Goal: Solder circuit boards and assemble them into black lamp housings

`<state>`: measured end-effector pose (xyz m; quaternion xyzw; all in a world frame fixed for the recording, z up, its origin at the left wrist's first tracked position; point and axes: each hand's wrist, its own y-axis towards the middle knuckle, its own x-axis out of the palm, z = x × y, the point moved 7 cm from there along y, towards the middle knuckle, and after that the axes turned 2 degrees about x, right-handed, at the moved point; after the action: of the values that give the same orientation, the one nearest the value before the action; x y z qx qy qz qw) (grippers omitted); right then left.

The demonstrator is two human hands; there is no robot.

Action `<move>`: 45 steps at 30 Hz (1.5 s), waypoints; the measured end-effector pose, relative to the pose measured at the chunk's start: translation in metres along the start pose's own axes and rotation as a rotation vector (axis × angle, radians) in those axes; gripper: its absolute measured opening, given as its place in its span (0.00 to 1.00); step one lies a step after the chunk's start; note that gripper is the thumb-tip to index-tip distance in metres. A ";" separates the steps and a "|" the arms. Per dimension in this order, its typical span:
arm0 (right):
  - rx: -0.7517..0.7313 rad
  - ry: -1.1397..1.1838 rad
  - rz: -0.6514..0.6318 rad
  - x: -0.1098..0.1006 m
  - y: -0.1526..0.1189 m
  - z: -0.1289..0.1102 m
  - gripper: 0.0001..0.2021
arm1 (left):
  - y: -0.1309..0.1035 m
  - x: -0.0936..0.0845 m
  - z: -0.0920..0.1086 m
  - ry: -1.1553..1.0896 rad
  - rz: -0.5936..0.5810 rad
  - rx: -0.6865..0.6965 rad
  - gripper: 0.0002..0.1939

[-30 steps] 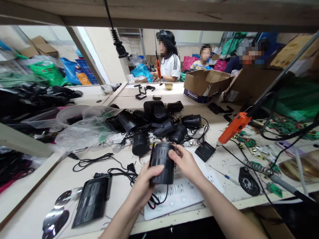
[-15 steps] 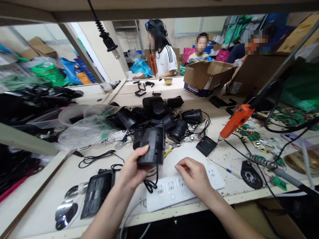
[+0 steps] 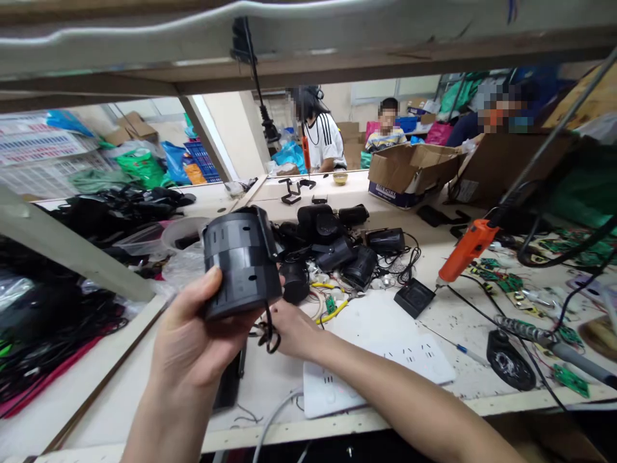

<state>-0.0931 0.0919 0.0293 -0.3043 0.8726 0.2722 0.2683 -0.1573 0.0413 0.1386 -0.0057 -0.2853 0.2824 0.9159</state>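
My left hand (image 3: 197, 341) grips a black, ribbed, cylindrical housing (image 3: 238, 260) with a bracket along its right side, raised above the bench and tilted. A short black cable (image 3: 270, 331) dangles from its lower end. My right hand (image 3: 294, 331) is beyond the housing's lower right edge, beside that cable; its fingers are mostly hidden, so I cannot tell what they hold. Behind my left wrist, a dark panel-like piece (image 3: 226, 386) lies partly covered. Pliers with yellow handles (image 3: 335, 312) lie just past my right hand, near a small green circuit board (image 3: 330, 303).
More black housings (image 3: 337, 251) are heaped mid-bench. A white power strip (image 3: 332, 389) lies under my right forearm. An orange electric screwdriver (image 3: 467, 251) hangs at right over a black square part (image 3: 414, 298). Circuit boards (image 3: 501, 280) spread rightward. A cardboard box (image 3: 409, 170) and people are beyond.
My left hand has brought the housing left, up and closer to me. My right hand has moved left from above the power strip to behind the housing. The view has shifted.
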 end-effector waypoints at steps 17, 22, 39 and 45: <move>0.187 -0.683 0.840 -0.244 -0.301 -0.088 0.15 | -0.172 0.042 -0.232 0.271 -0.761 -1.161 0.46; 0.276 -0.522 0.634 -0.238 -0.292 -0.025 0.09 | -0.205 0.039 -0.296 0.490 -0.778 -1.248 0.37; 0.292 -0.152 0.144 -0.189 -0.225 0.093 0.05 | -0.229 0.024 -0.376 0.489 -0.591 -1.776 0.30; 0.275 -0.222 0.087 -0.183 -0.218 0.089 0.07 | -0.222 0.025 -0.377 0.542 -0.522 -1.736 0.28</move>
<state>0.2040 0.0739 0.0148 -0.1949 0.8788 0.1937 0.3901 0.1713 -0.0754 -0.1259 -0.6865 -0.1655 -0.2536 0.6610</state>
